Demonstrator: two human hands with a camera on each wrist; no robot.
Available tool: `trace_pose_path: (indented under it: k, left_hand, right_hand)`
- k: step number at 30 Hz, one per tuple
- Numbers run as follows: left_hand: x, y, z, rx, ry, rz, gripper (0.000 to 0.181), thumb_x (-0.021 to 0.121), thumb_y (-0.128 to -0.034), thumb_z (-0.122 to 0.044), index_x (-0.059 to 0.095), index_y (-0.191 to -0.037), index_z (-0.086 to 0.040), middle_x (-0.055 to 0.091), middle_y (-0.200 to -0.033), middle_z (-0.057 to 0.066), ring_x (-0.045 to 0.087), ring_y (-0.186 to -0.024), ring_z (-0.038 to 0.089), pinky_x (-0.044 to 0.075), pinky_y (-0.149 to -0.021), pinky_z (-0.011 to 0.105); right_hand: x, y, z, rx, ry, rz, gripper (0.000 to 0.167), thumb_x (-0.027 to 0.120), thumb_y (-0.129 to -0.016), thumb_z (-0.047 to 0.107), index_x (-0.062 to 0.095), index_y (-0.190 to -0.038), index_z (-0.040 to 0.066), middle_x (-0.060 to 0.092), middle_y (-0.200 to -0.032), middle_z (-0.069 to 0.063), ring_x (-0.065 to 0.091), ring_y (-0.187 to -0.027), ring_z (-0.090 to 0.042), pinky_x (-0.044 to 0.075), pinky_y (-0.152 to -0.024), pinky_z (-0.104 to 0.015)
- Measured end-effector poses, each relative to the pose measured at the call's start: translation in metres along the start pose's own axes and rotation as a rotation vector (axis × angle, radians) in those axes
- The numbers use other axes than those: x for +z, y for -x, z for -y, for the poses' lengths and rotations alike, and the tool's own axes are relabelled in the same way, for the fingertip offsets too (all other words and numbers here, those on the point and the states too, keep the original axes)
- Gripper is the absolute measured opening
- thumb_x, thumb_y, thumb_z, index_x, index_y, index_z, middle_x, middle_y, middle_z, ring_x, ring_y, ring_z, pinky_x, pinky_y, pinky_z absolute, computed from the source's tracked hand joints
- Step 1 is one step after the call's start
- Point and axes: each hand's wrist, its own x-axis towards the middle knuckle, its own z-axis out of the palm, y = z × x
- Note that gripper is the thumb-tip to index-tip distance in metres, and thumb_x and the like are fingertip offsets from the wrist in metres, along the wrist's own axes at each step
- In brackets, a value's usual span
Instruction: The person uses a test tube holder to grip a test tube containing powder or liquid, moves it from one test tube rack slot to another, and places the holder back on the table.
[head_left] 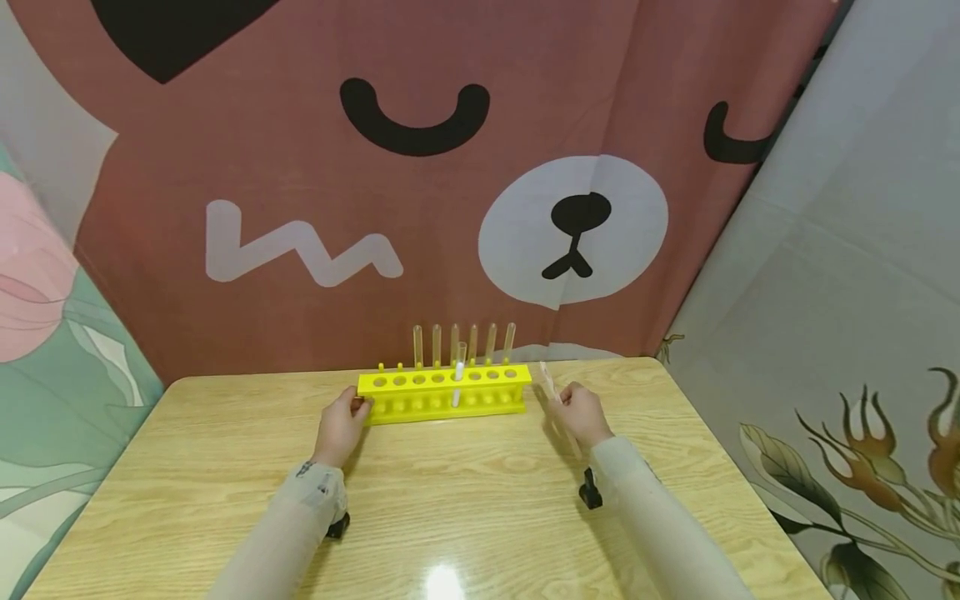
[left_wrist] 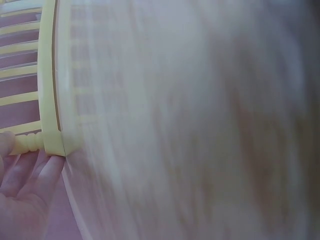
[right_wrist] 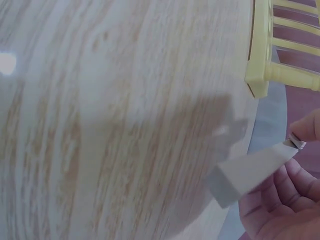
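Note:
A yellow test tube rack [head_left: 444, 382] stands on the table near its back edge. My left hand [head_left: 341, 423] grips the rack's left end post, thumb and fingers on either side of it in the left wrist view. One test tube [head_left: 459, 372] with white in it stands in a hole near the rack's middle. Behind it, several clear test tubes [head_left: 437, 343] sit on the rear pegs. Right of the rack, my right hand [head_left: 583, 410] pinches a pale, folded paper-like strip [right_wrist: 247, 176], its wider end pointing toward me. The strip is apart from the rack.
The light wood table [head_left: 450, 500] reaches from me to a hanging cloth [head_left: 442, 208] printed with a bear face. A floral cloth [head_left: 847, 333] hangs along the right side, another cloth [head_left: 52, 333] on the left. Black wrist devices [head_left: 591, 490] sit under the sleeves.

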Motion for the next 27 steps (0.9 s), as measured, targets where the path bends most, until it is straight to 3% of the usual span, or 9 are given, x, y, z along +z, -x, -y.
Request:
trace_pose_path:
  k: [12, 17, 27]
  left_hand:
    - [0.0, 0.001, 0.0, 0.004, -0.001, -0.007, 0.025, 0.057, -0.1043, -0.012, 0.059, -0.122, 0.005, 0.069, -0.113, 0.025, 0.066, -0.104, 0.037, 0.055, -0.09, 0.049]
    - [0.0, 0.002, 0.001, 0.015, -0.002, -0.008, 0.024, 0.057, -0.1042, -0.011, 0.058, -0.121, 0.006, 0.069, -0.111, 0.025, 0.067, -0.102, 0.037, 0.056, -0.088, 0.049]
    - [0.0, 0.002, 0.002, 0.025, -0.003, -0.014, 0.024, 0.058, -0.1039, -0.011, 0.059, -0.121, 0.006, 0.07, -0.11, 0.025, 0.067, -0.101, 0.036, 0.056, -0.086, 0.048]
  right_hand:
    - [-0.005, 0.0, 0.006, -0.045, -0.011, -0.077, 0.018, 0.069, -0.092, 0.015, 0.058, -0.094, 0.001, 0.057, -0.076, -0.009, 0.05, -0.063, -0.019, 0.043, -0.055, -0.028]
    - [-0.004, 0.0, 0.011, -0.107, -0.044, -0.096, 0.017, 0.071, -0.09, 0.013, 0.062, -0.096, 0.001, 0.06, -0.078, -0.008, 0.052, -0.066, -0.018, 0.045, -0.057, -0.028]
    - [-0.001, 0.004, 0.028, -0.172, -0.087, -0.085, 0.015, 0.071, -0.092, 0.014, 0.064, -0.098, 0.002, 0.061, -0.082, -0.007, 0.055, -0.07, -0.02, 0.048, -0.059, -0.029]
